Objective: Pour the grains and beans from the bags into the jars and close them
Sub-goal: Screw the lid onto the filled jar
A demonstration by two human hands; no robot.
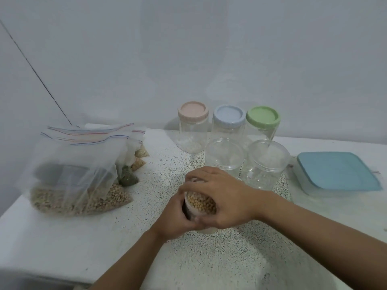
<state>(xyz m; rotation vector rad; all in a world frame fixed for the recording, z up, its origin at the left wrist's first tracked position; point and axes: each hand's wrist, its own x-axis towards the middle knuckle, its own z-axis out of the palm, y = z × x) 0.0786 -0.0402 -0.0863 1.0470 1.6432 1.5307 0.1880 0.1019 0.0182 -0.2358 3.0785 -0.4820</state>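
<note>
A clear jar filled with yellow beans [201, 203] stands on the speckled table, near its middle. My left hand [176, 220] grips the jar's lower side. My right hand [219, 195] covers the top, fingers curled round the lid, which is mostly hidden. Behind it stand three tall jars with a pink lid [193, 110], a blue lid [229, 115] and a green lid [263, 116], plus two wide clear jars [224, 155] [268, 162] with clear lids. Zip bags of beans and grains [79, 181] lie heaped at the left.
A flat clear container with a blue lid [337, 172] sits at the right. The table's left edge [12, 208] drops off beside the bags. A white wall rises right behind the jars.
</note>
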